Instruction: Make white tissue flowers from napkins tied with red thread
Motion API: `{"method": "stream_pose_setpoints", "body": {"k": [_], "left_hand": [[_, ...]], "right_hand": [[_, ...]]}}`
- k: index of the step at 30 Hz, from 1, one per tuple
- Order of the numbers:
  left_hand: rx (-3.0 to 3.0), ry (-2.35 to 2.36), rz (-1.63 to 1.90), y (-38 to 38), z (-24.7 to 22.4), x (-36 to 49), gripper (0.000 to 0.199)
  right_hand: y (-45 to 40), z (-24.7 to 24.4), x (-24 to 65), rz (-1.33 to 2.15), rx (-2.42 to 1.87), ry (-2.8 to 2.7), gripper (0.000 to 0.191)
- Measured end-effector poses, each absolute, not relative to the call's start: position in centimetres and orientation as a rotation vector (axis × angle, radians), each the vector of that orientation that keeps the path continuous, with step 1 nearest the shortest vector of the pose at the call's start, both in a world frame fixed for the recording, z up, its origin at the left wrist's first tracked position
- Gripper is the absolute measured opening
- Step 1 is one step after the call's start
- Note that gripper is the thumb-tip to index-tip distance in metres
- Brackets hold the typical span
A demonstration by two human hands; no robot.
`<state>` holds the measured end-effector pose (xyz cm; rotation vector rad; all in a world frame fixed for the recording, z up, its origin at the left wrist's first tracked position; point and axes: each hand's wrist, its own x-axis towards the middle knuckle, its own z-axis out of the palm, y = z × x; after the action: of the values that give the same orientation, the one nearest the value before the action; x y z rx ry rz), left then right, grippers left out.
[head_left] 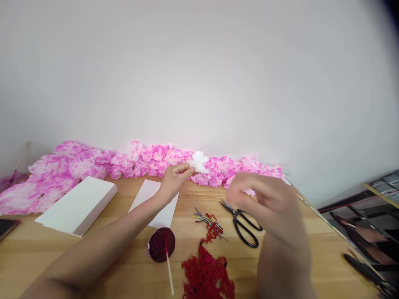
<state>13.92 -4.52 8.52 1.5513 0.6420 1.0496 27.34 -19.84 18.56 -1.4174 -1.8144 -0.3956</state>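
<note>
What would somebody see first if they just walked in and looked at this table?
Probably the long, puffy row of pink and white flowers along the wall at the back of the table. Next might come the bright red tangle of yarn at the near edge, then the dark red round dish with a stick in it, left of the yarn.

I count two hands point(176, 179) point(264, 199), one white tissue point(199, 161), one paper stack point(79, 203), one loose sheet point(146, 199), one dark bowl point(157, 246), one stick point(170, 274), one red yarn heap point(207, 274).
</note>
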Motion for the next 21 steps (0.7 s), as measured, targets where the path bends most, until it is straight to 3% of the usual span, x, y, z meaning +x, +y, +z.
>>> {"method": "stream_pose_setpoints", "body": {"k": [4,11,16,21], "left_hand": [[1.618,0.611,1.071,-4.9,8.5,13.9,0.021],[1.792,0.597,1.034,-5.0,7.8,14.1,0.023],[1.738,0.599,1.01,-5.0,7.8,14.2,0.023],[1.811,0.576,0.935,-5.3,8.4,14.1,0.03]], "right_hand": [[-14.5,16.2,28.8,-0.252,-1.518,-1.768,0.019],[-11.8,12.9,29.4,0.028,-1.517,-1.809,0.016],[-11.4,12.8,29.7,0.296,-1.424,-1.493,0.016],[-11.6,12.8,29.6,0.292,-1.419,-1.521,0.015]]}}
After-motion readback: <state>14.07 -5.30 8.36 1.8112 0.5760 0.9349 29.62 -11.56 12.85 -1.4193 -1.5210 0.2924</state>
